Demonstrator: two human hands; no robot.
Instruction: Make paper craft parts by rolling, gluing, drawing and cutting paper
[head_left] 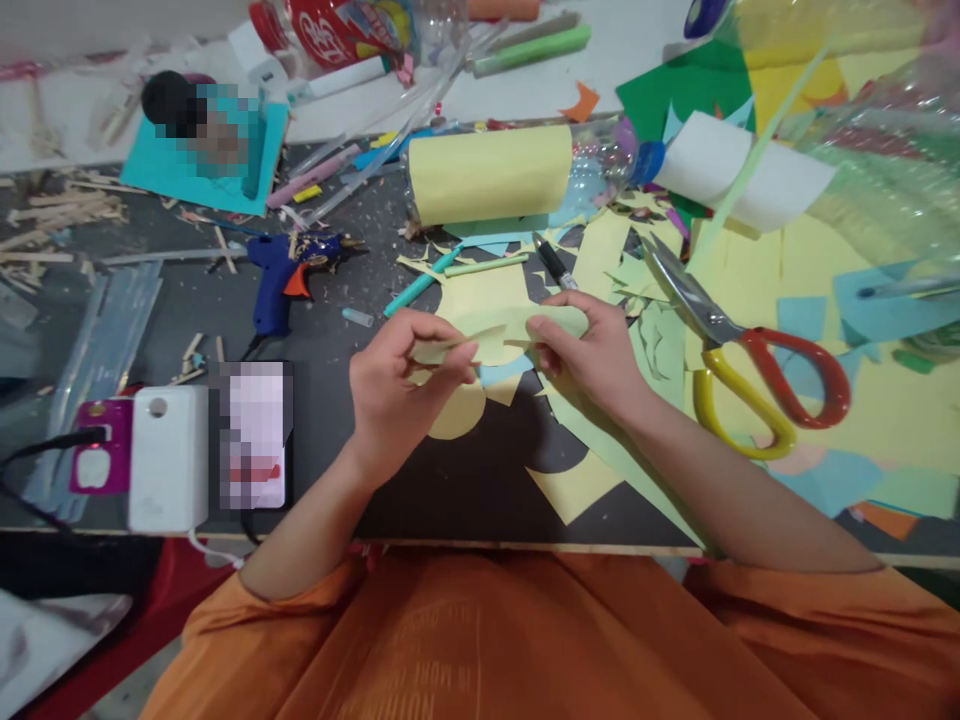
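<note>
Both of my hands pinch one small pale green paper cut-out [504, 335] above the dark table top. My left hand [401, 385] grips its left end with thumb and fingers closed. Its right end is held between the curled fingers of my right hand [592, 350]. Under the hands lie yellow paper pieces [457, 410] and a light blue scrap. A black marker [553, 262] lies just beyond my right hand.
Large scissors [739, 360] with red and yellow handles lie to the right on paper scraps. A blue glue gun [289, 275] sits at the left, a plastic bottle wrapped in yellow paper [491, 172] behind. A white charger [166, 455] and a phone [255, 435] lie near the front edge.
</note>
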